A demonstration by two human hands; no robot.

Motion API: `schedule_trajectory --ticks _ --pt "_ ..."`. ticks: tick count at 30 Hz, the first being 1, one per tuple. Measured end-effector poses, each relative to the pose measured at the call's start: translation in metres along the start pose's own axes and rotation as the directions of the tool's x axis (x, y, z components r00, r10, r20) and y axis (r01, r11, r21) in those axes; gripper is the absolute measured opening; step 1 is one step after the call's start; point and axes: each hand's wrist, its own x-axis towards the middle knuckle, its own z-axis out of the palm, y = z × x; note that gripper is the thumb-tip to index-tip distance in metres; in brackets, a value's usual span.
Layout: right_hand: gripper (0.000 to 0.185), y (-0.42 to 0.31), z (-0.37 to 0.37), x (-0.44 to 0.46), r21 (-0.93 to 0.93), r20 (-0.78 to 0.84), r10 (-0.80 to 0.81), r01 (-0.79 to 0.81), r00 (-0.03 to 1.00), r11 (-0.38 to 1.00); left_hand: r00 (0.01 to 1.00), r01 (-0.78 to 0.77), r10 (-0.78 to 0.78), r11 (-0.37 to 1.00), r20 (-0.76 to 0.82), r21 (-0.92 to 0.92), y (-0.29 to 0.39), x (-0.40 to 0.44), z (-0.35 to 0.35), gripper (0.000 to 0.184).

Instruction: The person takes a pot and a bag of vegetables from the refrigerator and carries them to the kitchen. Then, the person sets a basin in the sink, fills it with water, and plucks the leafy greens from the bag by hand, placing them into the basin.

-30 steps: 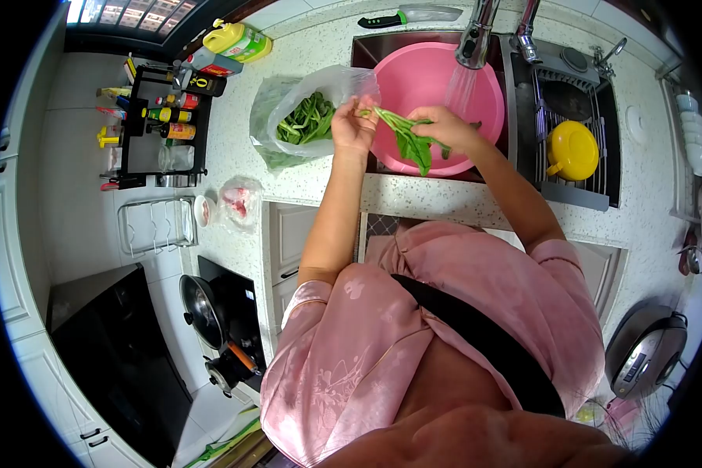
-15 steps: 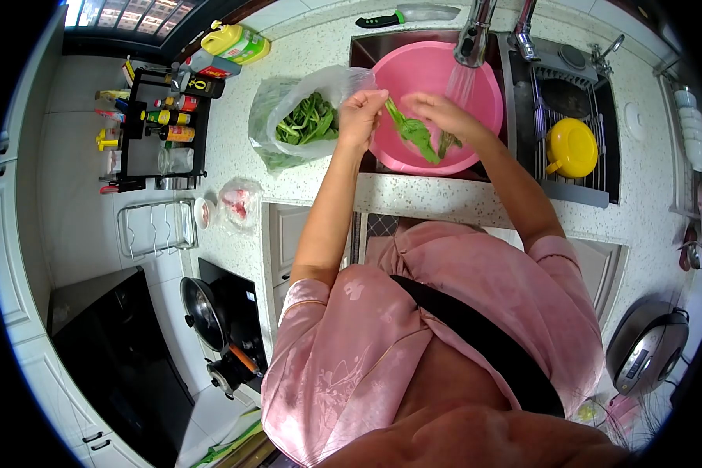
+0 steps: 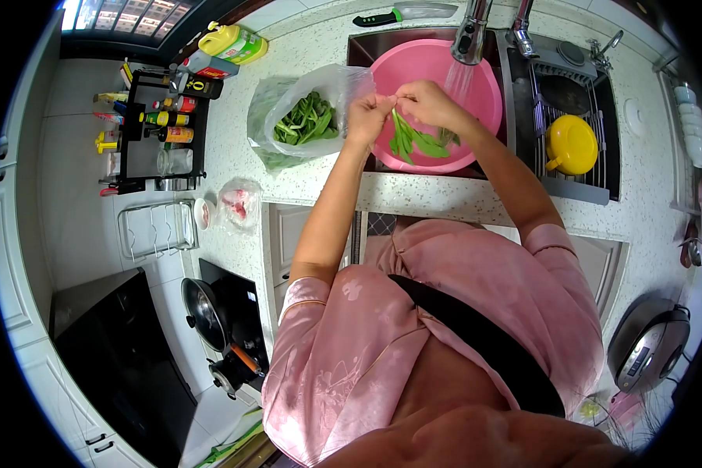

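Note:
Leafy greens [image 3: 413, 142] hang by their stems over the pink basin [image 3: 476, 82], which sits in the sink. My left hand [image 3: 369, 118] is closed in a pinch on the stem ends. Close beside it, fingertips nearly touching, my right hand [image 3: 429, 105] also pinches at the stems. Water runs from the faucet [image 3: 471, 35] into the basin, just beyond my right hand. More greens [image 3: 308, 121] fill an open plastic bag [image 3: 285, 90] on the counter, left of the basin.
A knife [image 3: 405, 13] lies behind the sink. To the right, a yellow bowl [image 3: 572, 144] rests on a rack. Bagged meat [image 3: 238, 204], a condiment shelf [image 3: 164, 125] and a pan [image 3: 204, 312] are on the left. A rice cooker [image 3: 647, 347] stands at lower right.
My right hand has moved left and met my left hand at the stems, its fingers now pinched. The greens now hang lower, beneath both hands.

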Motion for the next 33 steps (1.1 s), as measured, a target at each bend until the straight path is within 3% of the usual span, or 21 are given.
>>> schedule_trajectory --ticks 2,3,5,9,11,13,15,19,22,26,28,30,31,33 --pt "0.012 0.011 0.002 0.005 -0.315 -0.057 -0.247 0.217 0.967 0.924 0.998 0.062 -0.063 0.996 0.001 -0.058 0.006 -0.003 0.003 0.018" --pt "0.012 0.015 0.005 0.006 -0.315 -0.055 -0.247 0.218 0.967 0.924 0.992 0.124 -0.124 0.986 0.004 -0.116 0.007 -0.004 0.003 0.019" --pt "0.015 0.023 0.014 0.007 -0.091 -0.195 -0.153 0.138 0.969 0.986 0.993 0.115 -0.117 0.988 -0.013 -0.102 0.001 -0.001 0.007 0.019" --pt "0.016 0.035 0.028 0.007 0.013 -0.284 -0.033 0.038 0.958 0.999 0.991 0.106 -0.119 0.981 -0.068 -0.165 -0.008 0.002 0.015 0.021" --pt "0.018 0.037 0.029 0.005 0.165 -0.354 0.059 0.0 0.933 0.986 0.987 0.114 -0.132 0.977 -0.091 -0.181 -0.01 0.004 0.013 0.022" --pt "0.016 0.044 0.029 0.006 0.157 -0.336 0.004 0.052 0.942 0.986 0.985 0.106 -0.13 0.975 -0.113 -0.195 -0.016 0.007 0.011 0.022" --pt "0.013 0.042 0.032 0.001 0.133 -0.235 -0.194 0.229 0.952 0.964 0.985 0.112 -0.134 0.978 -0.113 -0.179 -0.012 0.003 0.013 0.021" --pt "0.01 0.026 0.017 -0.006 0.014 -0.119 -0.165 0.167 0.979 0.986 0.993 0.068 -0.072 0.997 -0.092 -0.043 -0.011 0.002 0.011 0.02" --pt "0.013 0.025 0.01 -0.006 -0.062 -0.084 -0.266 0.262 0.96 0.963 0.998 -0.037 0.04 0.998 -0.044 0.059 -0.015 0.003 0.007 0.019" --pt "0.017 0.019 0.003 -0.013 -0.126 -0.001 -0.263 0.261 0.965 0.957 0.999 -0.009 0.009 1.0 0.044 0.0 -0.011 -0.003 0.004 0.017" --pt "0.018 0.028 0.002 -0.01 -0.137 0.041 -0.246 0.249 0.968 0.959 0.991 0.09 -0.08 0.991 0.106 -0.102 -0.005 -0.008 0.002 0.015" --pt "0.017 0.04 0.009 -0.004 0.209 -0.034 -0.252 0.253 0.967 0.945 0.987 0.112 -0.095 0.985 0.128 -0.131 -0.004 -0.008 -0.002 0.015" --pt "0.017 0.047 0.009 -0.002 0.21 -0.033 -0.255 0.256 0.966 0.944 0.982 0.135 -0.112 0.978 0.15 -0.159 -0.004 -0.009 -0.004 0.015" --pt "0.017 0.036 0.011 -0.007 0.353 0.064 -0.115 0.086 0.991 0.932 0.982 0.137 -0.113 0.979 0.153 -0.152 -0.002 -0.01 -0.004 0.014"
